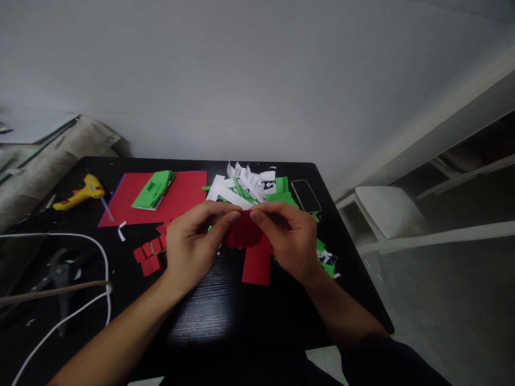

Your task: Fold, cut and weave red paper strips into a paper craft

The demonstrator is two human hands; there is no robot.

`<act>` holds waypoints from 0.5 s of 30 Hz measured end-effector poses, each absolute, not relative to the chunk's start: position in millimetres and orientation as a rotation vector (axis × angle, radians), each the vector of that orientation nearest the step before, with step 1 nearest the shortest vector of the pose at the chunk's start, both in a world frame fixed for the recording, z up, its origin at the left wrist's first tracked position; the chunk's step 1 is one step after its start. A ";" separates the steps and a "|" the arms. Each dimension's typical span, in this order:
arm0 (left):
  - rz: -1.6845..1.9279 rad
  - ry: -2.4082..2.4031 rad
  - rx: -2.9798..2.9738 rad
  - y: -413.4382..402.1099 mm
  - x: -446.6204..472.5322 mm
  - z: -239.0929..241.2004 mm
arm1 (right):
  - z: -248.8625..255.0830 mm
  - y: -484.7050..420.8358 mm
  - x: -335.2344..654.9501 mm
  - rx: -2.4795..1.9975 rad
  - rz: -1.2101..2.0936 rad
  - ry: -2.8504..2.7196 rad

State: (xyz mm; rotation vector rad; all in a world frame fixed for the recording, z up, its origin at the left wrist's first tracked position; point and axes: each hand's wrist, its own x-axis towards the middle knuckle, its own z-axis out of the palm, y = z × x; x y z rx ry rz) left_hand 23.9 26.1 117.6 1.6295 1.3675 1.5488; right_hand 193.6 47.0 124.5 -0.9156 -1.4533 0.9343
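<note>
Both my hands meet over the middle of the black table [209, 316]. My left hand [193, 241] and my right hand [292, 238] each pinch the top edge of a small folded red paper piece [242, 231] held between them. Just below it a red paper rectangle [257, 264] lies flat on the table. Several small red paper squares [148, 256] lie left of my left hand.
A large red sheet [185, 193] with a green folded stack [155, 188] lies behind. White and green paper scraps [249, 187] pile beside a phone [306, 195]. A yellow glue gun [80, 192], scissors [60, 279] and a white cable [102, 257] sit left. A white stool [386, 209] stands right.
</note>
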 end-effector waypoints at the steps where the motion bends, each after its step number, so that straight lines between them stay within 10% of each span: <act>1: 1.544 1.356 1.627 26.2 24.1 117.4 | 124.4 46.8 193.6 -0.921 0.939 -1.455; 15: 1.471 1.227 1.675 28.9 23.1 112.1 | 119.6 48.6 193.1 -0.867 1.036 -1.520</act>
